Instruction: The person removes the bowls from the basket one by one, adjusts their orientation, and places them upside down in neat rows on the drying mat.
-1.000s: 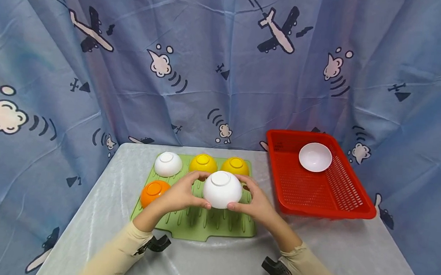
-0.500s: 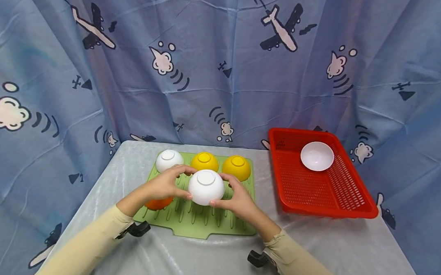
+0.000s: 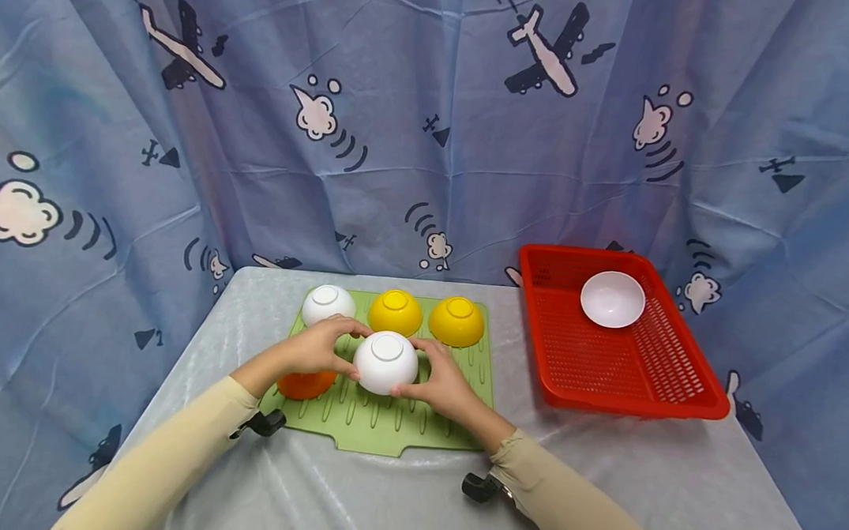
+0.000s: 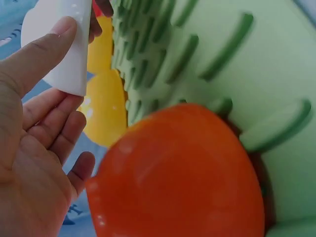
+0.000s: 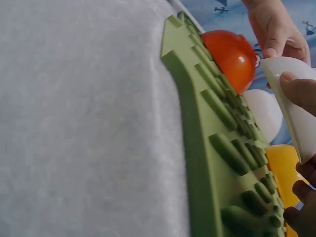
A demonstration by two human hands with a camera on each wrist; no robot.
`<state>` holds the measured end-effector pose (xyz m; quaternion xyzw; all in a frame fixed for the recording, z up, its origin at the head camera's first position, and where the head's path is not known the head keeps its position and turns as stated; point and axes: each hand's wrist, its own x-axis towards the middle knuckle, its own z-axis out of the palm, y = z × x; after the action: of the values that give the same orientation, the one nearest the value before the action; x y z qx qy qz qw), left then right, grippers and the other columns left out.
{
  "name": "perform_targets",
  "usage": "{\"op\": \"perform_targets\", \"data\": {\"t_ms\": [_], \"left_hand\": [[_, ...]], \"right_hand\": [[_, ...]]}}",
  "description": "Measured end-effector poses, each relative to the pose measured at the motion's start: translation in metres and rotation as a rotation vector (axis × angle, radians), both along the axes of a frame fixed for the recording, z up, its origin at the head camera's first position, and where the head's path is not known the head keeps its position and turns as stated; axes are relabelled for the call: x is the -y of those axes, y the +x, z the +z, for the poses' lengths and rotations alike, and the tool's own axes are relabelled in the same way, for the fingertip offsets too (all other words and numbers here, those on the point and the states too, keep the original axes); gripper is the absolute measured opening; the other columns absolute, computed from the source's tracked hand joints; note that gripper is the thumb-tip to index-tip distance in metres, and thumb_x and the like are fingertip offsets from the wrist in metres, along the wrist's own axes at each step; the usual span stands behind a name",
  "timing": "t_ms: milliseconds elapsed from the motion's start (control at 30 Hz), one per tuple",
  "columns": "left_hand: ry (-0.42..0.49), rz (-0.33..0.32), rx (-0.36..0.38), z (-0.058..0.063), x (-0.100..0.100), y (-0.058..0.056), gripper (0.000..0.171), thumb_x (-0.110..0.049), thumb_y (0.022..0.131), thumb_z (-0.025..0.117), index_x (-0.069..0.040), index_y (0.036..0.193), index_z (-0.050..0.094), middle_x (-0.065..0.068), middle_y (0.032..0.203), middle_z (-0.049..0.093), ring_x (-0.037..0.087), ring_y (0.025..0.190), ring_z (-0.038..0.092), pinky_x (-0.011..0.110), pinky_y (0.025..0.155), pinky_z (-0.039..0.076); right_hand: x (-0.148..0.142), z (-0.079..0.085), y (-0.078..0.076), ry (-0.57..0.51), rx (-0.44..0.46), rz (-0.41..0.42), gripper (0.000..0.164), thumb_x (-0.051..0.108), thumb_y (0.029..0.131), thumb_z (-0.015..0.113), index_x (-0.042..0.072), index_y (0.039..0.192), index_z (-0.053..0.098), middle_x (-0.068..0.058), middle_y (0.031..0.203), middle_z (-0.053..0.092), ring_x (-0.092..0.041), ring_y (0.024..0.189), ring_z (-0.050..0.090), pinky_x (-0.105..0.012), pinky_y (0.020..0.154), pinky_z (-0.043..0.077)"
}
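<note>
Both hands hold one upside-down white bowl [image 3: 386, 364] over the middle of the green ribbed drying mat [image 3: 369, 436]. My left hand [image 3: 319, 346] pinches its left rim between thumb and fingers, and my right hand [image 3: 439, 380] grips the opposite side. In both wrist views a gap shows between the bowl's rim and the mat's ribs. Just left of it an orange bowl [image 4: 182, 173] lies upside down on the mat, partly hidden by my left hand in the head view. Behind stand another white bowl [image 3: 329, 305] and two yellow bowls [image 3: 395, 313], all bottom up.
A red perforated basket [image 3: 547, 381] stands to the right, with a white bowl [image 3: 612, 299] inside, its opening facing up. A pale cloth covers the table [image 3: 329, 498]. A blue curtain with airplane prints hangs behind.
Both hands have carried the white bowl leftward and slightly down, from in front of the yellow bowls to beside the orange one. The view has shifted slightly.
</note>
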<state>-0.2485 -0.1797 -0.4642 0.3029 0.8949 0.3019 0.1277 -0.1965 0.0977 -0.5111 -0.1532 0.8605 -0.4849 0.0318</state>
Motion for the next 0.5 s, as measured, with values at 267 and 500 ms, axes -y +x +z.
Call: {"op": "perform_targets", "data": {"t_ms": [267,500], "left_hand": [[-0.061,-0.024,0.015,-0.007,-0.001,-0.014,0.066,-0.038,0.072,0.094,-0.02,0.129,0.066,-0.005,0.125,0.064,0.024,0.119,0.055,0.047,0.105,0.045],[-0.153,-0.026,-0.002,-0.014,-0.007,-0.015,0.063,-0.037,0.071,0.095,-0.02,0.125,0.069,-0.006,0.12,0.066,0.022,0.117,0.057,0.044,0.104,0.046]], "right_hand": [[0.005,-0.008,-0.005,0.062,-0.047,0.004,0.09,0.035,0.069,0.096,0.006,0.144,0.054,-0.013,0.141,0.057,-0.034,0.134,0.049,-0.058,0.113,0.036],[0.006,-0.017,-0.008,0.133,-0.07,0.004,0.09,0.038,0.067,0.097,0.008,0.141,0.057,-0.014,0.137,0.057,-0.033,0.129,0.05,-0.056,0.111,0.036]]}}
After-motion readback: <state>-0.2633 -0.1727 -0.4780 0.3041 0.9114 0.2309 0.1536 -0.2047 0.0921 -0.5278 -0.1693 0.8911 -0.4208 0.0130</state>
